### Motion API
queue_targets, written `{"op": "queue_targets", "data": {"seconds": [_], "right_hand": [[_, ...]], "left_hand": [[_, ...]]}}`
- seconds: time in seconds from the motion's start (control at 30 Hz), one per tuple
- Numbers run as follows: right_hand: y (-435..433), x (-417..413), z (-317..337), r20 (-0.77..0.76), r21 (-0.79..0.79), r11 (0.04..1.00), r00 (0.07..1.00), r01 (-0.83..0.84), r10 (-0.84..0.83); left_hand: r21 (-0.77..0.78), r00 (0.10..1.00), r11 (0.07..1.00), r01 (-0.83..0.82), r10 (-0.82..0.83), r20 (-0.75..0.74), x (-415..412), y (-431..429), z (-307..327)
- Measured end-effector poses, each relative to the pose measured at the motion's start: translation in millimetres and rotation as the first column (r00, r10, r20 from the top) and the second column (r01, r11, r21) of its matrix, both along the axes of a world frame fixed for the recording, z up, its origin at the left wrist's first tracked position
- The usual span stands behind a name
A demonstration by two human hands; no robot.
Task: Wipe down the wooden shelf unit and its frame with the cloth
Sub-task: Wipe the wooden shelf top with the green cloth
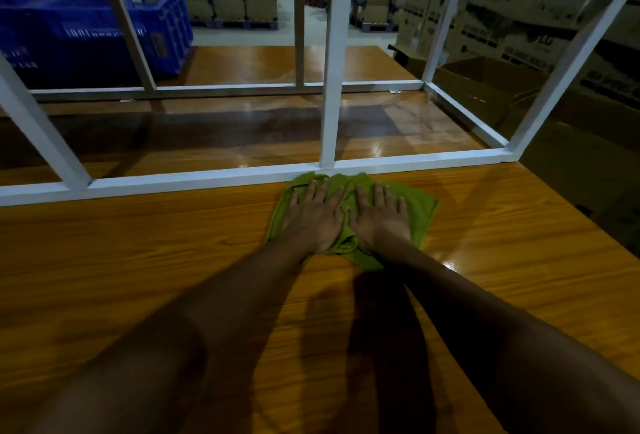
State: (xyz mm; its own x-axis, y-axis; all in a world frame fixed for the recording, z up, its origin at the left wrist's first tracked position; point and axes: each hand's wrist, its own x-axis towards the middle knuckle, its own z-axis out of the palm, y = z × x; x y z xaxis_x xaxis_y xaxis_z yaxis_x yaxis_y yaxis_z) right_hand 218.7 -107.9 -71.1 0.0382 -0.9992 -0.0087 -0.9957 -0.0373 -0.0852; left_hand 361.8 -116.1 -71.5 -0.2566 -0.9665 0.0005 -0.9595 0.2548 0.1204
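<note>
A green cloth [424, 207] lies flat on the glossy wooden shelf surface [138, 260], right against the lower white frame rail [207, 180]. My left hand [313, 214] and my right hand [379, 217] press side by side on the cloth with fingers straight and spread, fingertips close to the rail. A white upright post [332, 87] of the frame rises just beyond the hands. Behind the rail, more wooden surface [225, 136] runs back inside the frame.
A blue plastic crate [86, 35] stands at the back left behind the frame. Cardboard boxes [519, 39] are stacked at the right, with an open box [485, 87] beside the shelf. The wood's right edge [568, 205] drops off near the boxes.
</note>
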Motion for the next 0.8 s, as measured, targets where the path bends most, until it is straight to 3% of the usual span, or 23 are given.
{"op": "queue_targets", "data": {"seconds": [0.33, 0.8], "right_hand": [[13, 55, 3, 0.028, 0.01, 0.998, 0.998, -0.063, 0.063], [128, 93, 3, 0.005, 0.032, 0.995, 0.996, -0.091, 0.091]], "left_hand": [[-0.006, 0.997, 0.998, -0.07, 0.07, 0.024, 58, 20, -1], [0.033, 0.998, 0.998, -0.061, 0.06, 0.025, 95, 136, 2]]}}
